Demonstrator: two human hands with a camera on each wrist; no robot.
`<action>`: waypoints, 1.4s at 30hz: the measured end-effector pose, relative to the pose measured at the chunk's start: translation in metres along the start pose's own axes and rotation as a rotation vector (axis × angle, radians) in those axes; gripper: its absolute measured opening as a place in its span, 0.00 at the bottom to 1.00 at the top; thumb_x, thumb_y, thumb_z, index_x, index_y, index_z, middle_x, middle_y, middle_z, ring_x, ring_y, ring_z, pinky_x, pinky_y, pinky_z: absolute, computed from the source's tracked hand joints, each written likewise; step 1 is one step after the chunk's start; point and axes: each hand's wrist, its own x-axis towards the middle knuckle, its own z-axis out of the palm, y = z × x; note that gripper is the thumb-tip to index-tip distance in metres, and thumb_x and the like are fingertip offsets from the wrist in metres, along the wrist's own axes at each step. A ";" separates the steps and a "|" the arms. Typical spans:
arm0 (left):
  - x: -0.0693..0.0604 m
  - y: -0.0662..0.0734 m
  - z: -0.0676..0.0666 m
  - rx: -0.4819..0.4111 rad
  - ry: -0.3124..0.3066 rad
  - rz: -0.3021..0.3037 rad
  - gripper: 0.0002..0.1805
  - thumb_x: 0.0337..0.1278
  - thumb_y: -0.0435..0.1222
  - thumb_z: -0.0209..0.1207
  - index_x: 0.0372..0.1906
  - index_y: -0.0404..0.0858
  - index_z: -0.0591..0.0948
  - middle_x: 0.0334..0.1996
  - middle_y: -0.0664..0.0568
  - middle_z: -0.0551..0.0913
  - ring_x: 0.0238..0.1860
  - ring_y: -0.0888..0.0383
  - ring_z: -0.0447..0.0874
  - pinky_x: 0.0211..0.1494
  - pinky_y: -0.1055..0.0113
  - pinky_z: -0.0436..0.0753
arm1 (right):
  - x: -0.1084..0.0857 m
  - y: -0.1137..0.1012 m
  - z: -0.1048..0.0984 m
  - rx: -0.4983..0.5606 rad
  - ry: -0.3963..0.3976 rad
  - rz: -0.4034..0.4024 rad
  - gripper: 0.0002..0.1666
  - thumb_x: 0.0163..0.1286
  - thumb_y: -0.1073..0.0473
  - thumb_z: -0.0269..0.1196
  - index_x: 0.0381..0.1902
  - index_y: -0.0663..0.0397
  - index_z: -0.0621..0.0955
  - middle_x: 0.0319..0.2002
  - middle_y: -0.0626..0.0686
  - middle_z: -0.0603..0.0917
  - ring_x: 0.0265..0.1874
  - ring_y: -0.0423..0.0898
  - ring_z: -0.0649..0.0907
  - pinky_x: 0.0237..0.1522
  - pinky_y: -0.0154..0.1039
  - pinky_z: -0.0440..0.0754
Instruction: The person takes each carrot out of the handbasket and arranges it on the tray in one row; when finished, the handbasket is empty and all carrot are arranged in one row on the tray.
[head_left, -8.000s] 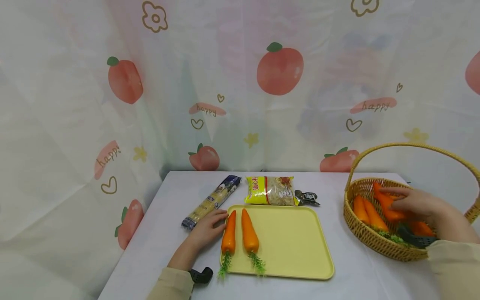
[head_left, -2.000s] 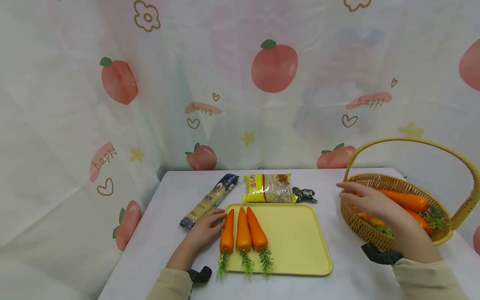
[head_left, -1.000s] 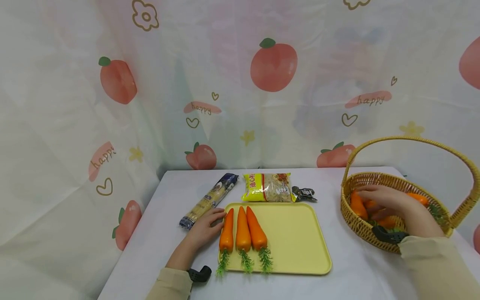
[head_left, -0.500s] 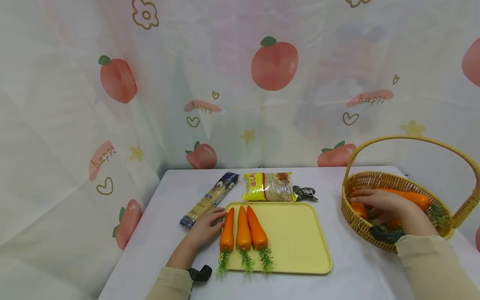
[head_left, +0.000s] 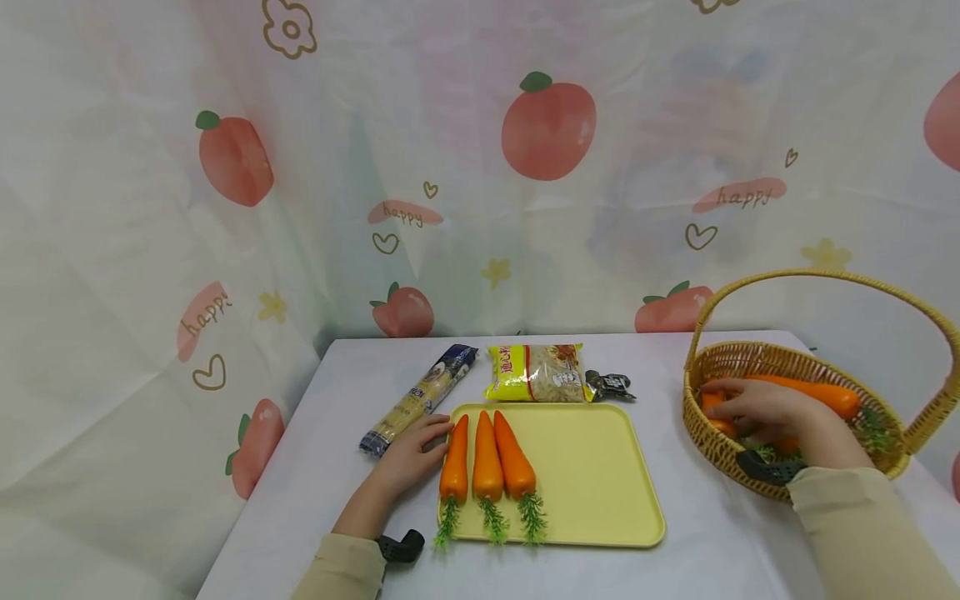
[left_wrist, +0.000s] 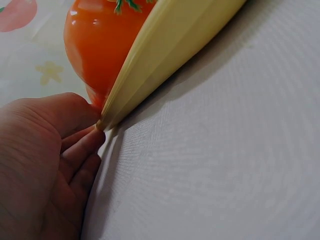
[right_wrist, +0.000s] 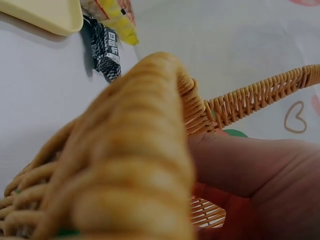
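In the head view, my left hand (head_left: 408, 458) is at the left edge of the yellow tray (head_left: 585, 483). The left wrist view shows its thumb and fingertips pinching the tray's rim (left_wrist: 145, 65). Three orange carrots with green tops lie side by side on the tray: a left carrot (head_left: 454, 467), a middle one (head_left: 487, 467) and a right one (head_left: 516, 462). My right hand (head_left: 772, 412) reaches into the wicker basket (head_left: 723, 467), fingers curled over a carrot (head_left: 712, 402); the basket rim (right_wrist: 135, 150) hides much of the grip in the right wrist view. Another carrot (head_left: 828, 397) lies behind that hand.
Behind the tray lie a long noodle pack (head_left: 420, 400), a yellow pasta bag (head_left: 536, 373) and a small black packet (head_left: 609, 386). The basket's tall handle (head_left: 825, 273) arches over my right hand. Patterned cloth hangs behind and at the left.
Compared with eight seconds ago, the tray holds a third carrot and the basket sits turned differently. My right hand has gone down among the basket's carrots; my left hand stays at the tray.
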 end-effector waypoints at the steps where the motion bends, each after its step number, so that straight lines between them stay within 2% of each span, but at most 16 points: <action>1: 0.000 0.000 0.000 0.001 0.000 0.006 0.22 0.70 0.44 0.56 0.66 0.46 0.77 0.68 0.53 0.73 0.72 0.47 0.67 0.73 0.46 0.68 | 0.000 0.000 0.000 0.000 0.002 -0.001 0.50 0.72 0.47 0.61 0.77 0.64 0.49 0.62 0.72 0.64 0.46 0.51 0.83 0.43 0.47 0.86; 6: 0.001 0.000 0.000 0.011 0.003 0.007 0.23 0.70 0.44 0.57 0.66 0.45 0.77 0.68 0.53 0.73 0.72 0.47 0.67 0.73 0.46 0.68 | -0.003 -0.002 0.000 -0.005 0.017 0.002 0.46 0.73 0.50 0.59 0.77 0.64 0.51 0.42 0.56 0.80 0.35 0.47 0.83 0.36 0.42 0.84; 9: 0.001 0.000 0.000 0.022 0.012 0.014 0.22 0.70 0.44 0.56 0.65 0.45 0.78 0.68 0.53 0.73 0.72 0.47 0.67 0.73 0.46 0.68 | -0.004 -0.002 -0.001 -0.025 0.039 0.002 0.44 0.73 0.50 0.58 0.77 0.63 0.53 0.34 0.51 0.80 0.29 0.45 0.80 0.32 0.40 0.81; 16: 0.001 -0.001 0.001 0.014 0.019 0.018 0.22 0.69 0.44 0.57 0.65 0.44 0.78 0.67 0.52 0.74 0.71 0.46 0.68 0.72 0.45 0.69 | -0.005 -0.002 -0.003 -0.030 0.066 0.005 0.42 0.73 0.52 0.59 0.76 0.63 0.57 0.21 0.47 0.73 0.16 0.40 0.66 0.22 0.34 0.71; 23: 0.000 -0.002 0.002 0.017 0.016 0.004 0.22 0.69 0.44 0.57 0.65 0.46 0.78 0.67 0.54 0.73 0.71 0.48 0.68 0.73 0.46 0.68 | -0.009 0.000 -0.007 -0.027 0.044 -0.026 0.39 0.74 0.52 0.57 0.75 0.63 0.59 0.27 0.49 0.78 0.19 0.41 0.70 0.26 0.35 0.74; 28: 0.000 -0.001 0.002 0.023 0.019 0.023 0.22 0.69 0.44 0.57 0.65 0.45 0.78 0.67 0.52 0.73 0.71 0.47 0.68 0.72 0.46 0.69 | -0.015 -0.002 -0.011 -0.012 0.034 -0.042 0.38 0.74 0.51 0.57 0.75 0.62 0.60 0.22 0.45 0.74 0.17 0.40 0.68 0.23 0.33 0.72; 31: 0.000 -0.001 0.002 0.029 0.020 0.024 0.22 0.69 0.44 0.57 0.65 0.44 0.78 0.67 0.52 0.73 0.71 0.47 0.68 0.72 0.46 0.69 | -0.018 -0.004 -0.014 -0.042 0.051 -0.046 0.38 0.73 0.51 0.57 0.75 0.59 0.61 0.20 0.44 0.70 0.17 0.40 0.67 0.21 0.33 0.69; 34: 0.000 -0.001 0.002 0.028 0.018 0.023 0.22 0.69 0.44 0.57 0.65 0.44 0.78 0.67 0.52 0.73 0.71 0.47 0.68 0.72 0.46 0.69 | -0.021 -0.007 -0.017 -0.052 0.064 -0.054 0.38 0.73 0.51 0.58 0.75 0.57 0.61 0.30 0.48 0.74 0.23 0.43 0.70 0.26 0.35 0.71; 36: 0.000 -0.001 0.002 0.024 0.018 0.026 0.22 0.69 0.44 0.57 0.65 0.44 0.78 0.67 0.52 0.73 0.71 0.47 0.68 0.72 0.46 0.69 | -0.023 -0.010 -0.019 -0.057 0.062 -0.079 0.39 0.73 0.50 0.58 0.76 0.57 0.60 0.42 0.53 0.76 0.31 0.46 0.73 0.33 0.38 0.72; 38: 0.001 0.000 0.002 0.019 0.017 0.027 0.22 0.69 0.43 0.57 0.65 0.43 0.78 0.67 0.52 0.74 0.71 0.47 0.68 0.72 0.46 0.70 | -0.026 -0.014 -0.020 -0.060 0.057 -0.101 0.39 0.74 0.49 0.57 0.76 0.58 0.59 0.53 0.56 0.75 0.41 0.46 0.75 0.41 0.39 0.74; 41: 0.001 0.000 0.002 0.020 0.018 0.028 0.22 0.69 0.43 0.57 0.65 0.43 0.78 0.67 0.52 0.74 0.71 0.47 0.69 0.72 0.46 0.70 | -0.030 -0.021 -0.022 -0.052 0.039 -0.146 0.38 0.75 0.49 0.55 0.76 0.60 0.58 0.58 0.57 0.73 0.47 0.47 0.76 0.47 0.42 0.76; 42: 0.001 0.000 0.002 0.020 0.017 0.025 0.22 0.69 0.43 0.57 0.65 0.44 0.78 0.67 0.52 0.74 0.71 0.47 0.68 0.72 0.46 0.69 | -0.031 -0.023 -0.023 -0.049 0.037 -0.148 0.38 0.76 0.48 0.55 0.75 0.59 0.59 0.56 0.55 0.74 0.47 0.45 0.77 0.48 0.41 0.77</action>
